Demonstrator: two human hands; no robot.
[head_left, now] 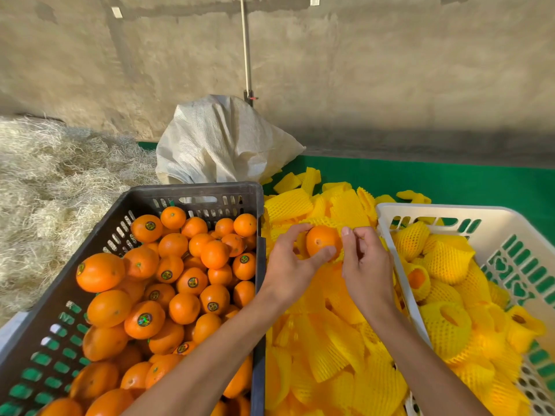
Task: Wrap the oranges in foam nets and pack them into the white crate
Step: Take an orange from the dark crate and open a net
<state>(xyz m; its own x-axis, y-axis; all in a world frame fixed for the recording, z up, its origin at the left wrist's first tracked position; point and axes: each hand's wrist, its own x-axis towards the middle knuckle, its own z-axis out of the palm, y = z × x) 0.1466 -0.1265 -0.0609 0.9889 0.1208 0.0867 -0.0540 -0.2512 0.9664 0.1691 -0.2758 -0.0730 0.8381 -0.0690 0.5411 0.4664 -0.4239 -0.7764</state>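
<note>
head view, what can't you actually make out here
- Far side of the held orange: hidden by the foam net and both hands (left, right).
- White crate: near end cut off by the bottom edge.
- Dark crate: lower layers covered by oranges.
- Sticker print: too small.

I see bright, warm, even light on the oranges (168, 283); the wall (390, 70) looks soft and smeared, and wide-angle bending curves the crate (192, 190) edges.
</note>
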